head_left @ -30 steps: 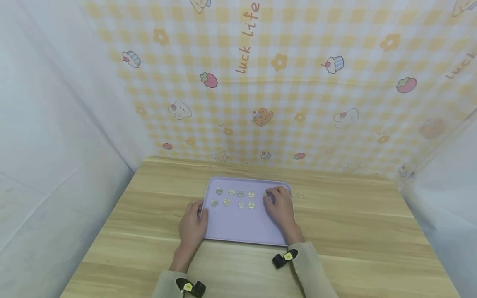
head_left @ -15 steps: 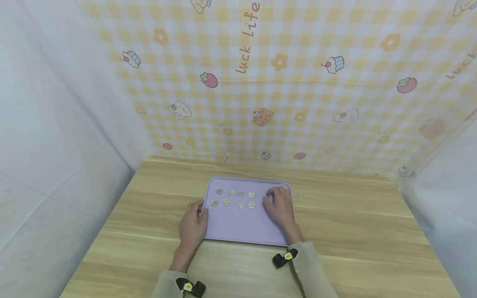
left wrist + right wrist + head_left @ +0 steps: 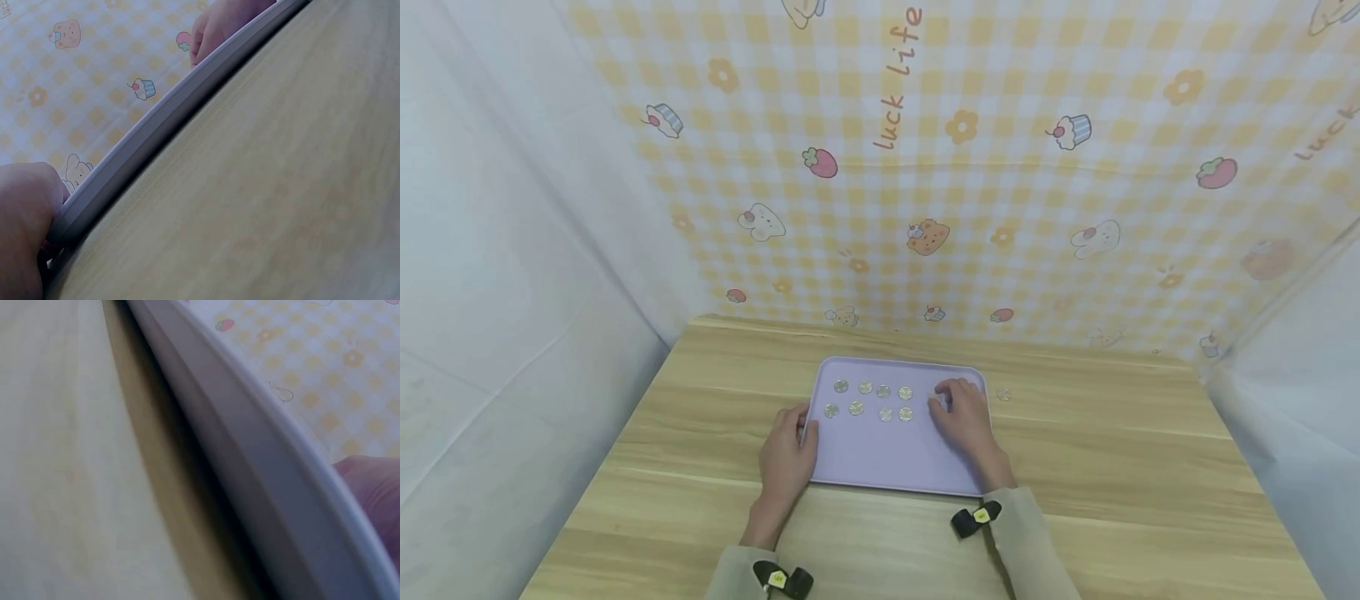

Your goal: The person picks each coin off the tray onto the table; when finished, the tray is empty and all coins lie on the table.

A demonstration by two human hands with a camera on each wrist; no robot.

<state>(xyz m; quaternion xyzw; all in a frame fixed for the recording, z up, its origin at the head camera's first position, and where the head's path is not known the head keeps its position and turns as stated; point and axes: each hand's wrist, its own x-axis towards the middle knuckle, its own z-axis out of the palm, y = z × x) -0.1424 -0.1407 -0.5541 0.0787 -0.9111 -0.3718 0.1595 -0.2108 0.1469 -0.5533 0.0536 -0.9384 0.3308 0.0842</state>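
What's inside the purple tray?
Eight shiny discs in two rows of four lie uncovered in the tray. The right hand covers part of its right side; anything beneath is hidden.

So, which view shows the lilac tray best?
The head view: it looks down on nearly the whole lilac tray, with coins on it, though the left hand and right arm cover parts of its edge. Both wrist views show only a slanting stretch of its rim and outer wall.

1. Top centre: "luck life" (image 3: 904, 46) runs upward on the yellow checked cloth (image 3: 970, 179).
2. Upper right edge: "luck" (image 3: 1327, 132) on the same cloth.
3. Bottom centre: yellow labels (image 3: 777, 578), too small to read.
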